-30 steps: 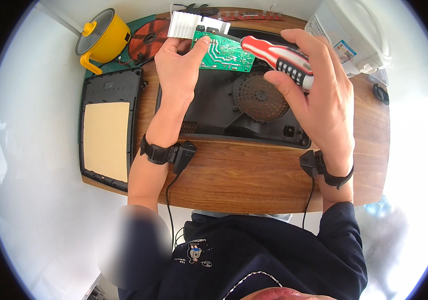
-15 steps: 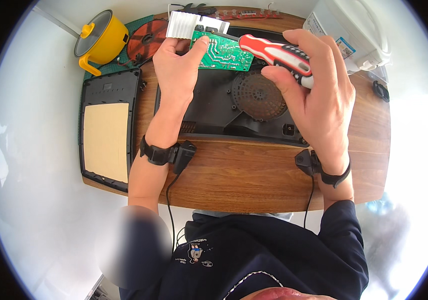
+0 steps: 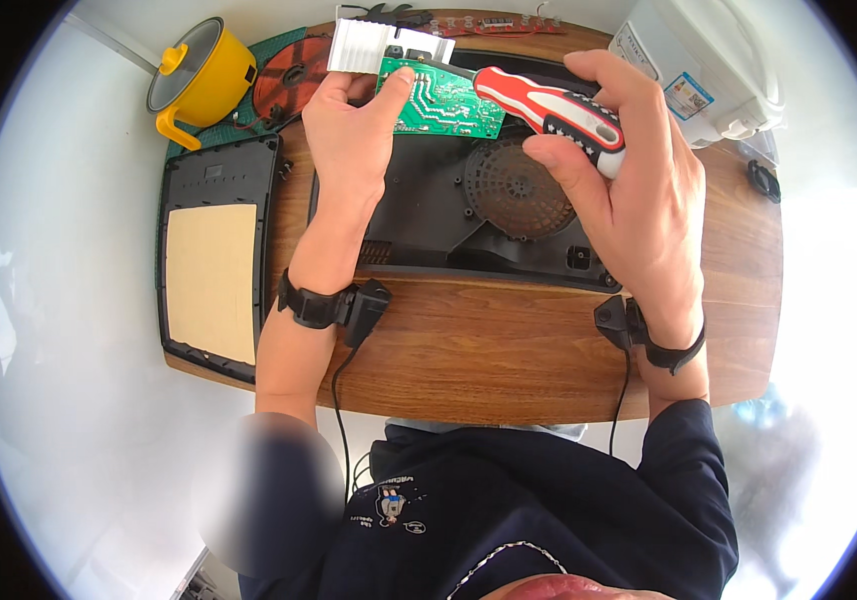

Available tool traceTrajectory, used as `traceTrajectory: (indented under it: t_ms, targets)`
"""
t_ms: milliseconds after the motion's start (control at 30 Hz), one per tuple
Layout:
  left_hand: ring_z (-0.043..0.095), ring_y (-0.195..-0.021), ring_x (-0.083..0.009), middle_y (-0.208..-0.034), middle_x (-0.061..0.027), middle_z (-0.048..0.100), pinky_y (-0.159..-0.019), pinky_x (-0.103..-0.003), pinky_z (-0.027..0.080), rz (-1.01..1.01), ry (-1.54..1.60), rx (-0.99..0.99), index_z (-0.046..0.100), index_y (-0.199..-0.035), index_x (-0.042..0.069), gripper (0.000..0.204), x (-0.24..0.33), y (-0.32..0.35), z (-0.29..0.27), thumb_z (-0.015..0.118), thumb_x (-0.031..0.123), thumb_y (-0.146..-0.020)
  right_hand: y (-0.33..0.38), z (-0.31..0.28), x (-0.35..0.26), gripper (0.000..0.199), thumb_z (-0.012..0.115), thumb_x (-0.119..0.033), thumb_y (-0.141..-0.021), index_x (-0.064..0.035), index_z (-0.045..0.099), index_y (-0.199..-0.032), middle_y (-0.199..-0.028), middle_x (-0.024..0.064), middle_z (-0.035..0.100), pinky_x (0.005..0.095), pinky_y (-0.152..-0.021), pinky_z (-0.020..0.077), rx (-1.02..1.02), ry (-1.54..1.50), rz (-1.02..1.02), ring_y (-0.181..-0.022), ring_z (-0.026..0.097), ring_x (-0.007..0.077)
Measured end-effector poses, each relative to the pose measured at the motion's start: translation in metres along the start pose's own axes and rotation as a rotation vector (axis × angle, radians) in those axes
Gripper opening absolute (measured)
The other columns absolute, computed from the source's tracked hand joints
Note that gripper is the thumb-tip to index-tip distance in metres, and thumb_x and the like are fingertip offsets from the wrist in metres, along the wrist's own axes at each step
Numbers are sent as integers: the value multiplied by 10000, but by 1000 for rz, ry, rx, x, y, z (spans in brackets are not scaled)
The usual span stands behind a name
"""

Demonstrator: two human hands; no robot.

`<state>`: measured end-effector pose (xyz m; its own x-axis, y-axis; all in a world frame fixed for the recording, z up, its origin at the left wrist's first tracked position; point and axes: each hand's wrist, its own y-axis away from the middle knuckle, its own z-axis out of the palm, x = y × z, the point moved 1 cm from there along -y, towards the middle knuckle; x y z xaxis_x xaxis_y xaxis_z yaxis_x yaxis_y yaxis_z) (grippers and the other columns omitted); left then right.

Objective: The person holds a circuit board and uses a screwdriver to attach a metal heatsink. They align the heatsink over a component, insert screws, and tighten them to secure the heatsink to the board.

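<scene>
Item: green circuit board (image 3: 441,100), with a silver finned heat sink (image 3: 377,47) at its far end, lying over the far left part of a black appliance housing (image 3: 449,215) that sits at the middle of the wooden tabletop (image 3: 489,350). We record our left hand (image 3: 354,125) closed on the board, thumb on its near left edge and fingers at the heat sink side. Our right hand (image 3: 629,190) is wrapped shut around the red, black and white handle of a screwdriver (image 3: 549,105); the shaft points left toward the board, its tip hidden or too small to place. The housing shows a round black fan grille (image 3: 514,185) just below the board. Along the left edge of the tabletop lies a black panel (image 3: 211,270) with a tan rectangular sheet on it. At the far left corner stands a yellow pot (image 3: 204,75), and just beside it a red coil disc (image 3: 289,80). At the far right corner sits a white container (image 3: 714,65). Both wrists wear black bands with cables.
</scene>
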<state>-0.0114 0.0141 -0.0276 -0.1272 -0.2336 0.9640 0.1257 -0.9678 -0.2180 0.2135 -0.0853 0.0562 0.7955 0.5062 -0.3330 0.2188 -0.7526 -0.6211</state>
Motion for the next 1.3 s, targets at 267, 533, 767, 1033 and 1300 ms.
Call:
traceTrajectory:
  t_ms: [267,533,767,1033,1300]
  targets:
    - [671,-927,-86,-1050,-91,756,-859,-243,504,-14,11,25,687,-1211,-56,366,-1,-1,0,822,75,-897,-3,0,-3,540,790,-135,-909,-66,532,-1378,-1082,100,652,327,-707,555,50,-3,-21,-922,678,249]
    - [668,-927,-80,-1047,-84,756,-859,-241,502,-12,7,13,691,-1219,-44,362,-3,0,-2,816,65,-898,-5,2,-5,584,776,-117,-901,-89,506,-1418,-1196,99,670,303,-671,536,67,-25,5,-946,675,223]
    - [658,-917,-74,-1044,-81,757,-857,-240,496,6,13,-4,691,-1221,-49,359,0,1,2,810,68,-903,-4,-2,0,538,822,-136,-866,-79,578,-1342,-1151,101,669,333,-722,548,74,2,21,-956,662,238]
    - [663,-909,-80,-1046,-88,757,-839,-241,506,3,2,11,690,-1202,-67,347,0,1,2,809,69,-905,-4,-3,-9,510,821,-145,-868,-67,599,-1320,-1094,116,659,360,-751,551,40,-96,12,-925,654,265]
    - [688,-882,-90,-1018,-93,773,-777,-252,540,14,-21,26,706,-1173,-56,307,0,2,3,790,42,-894,-2,-2,-3,481,759,-100,-908,-64,572,-1350,-1118,111,645,315,-672,531,43,-49,71,-876,658,233]
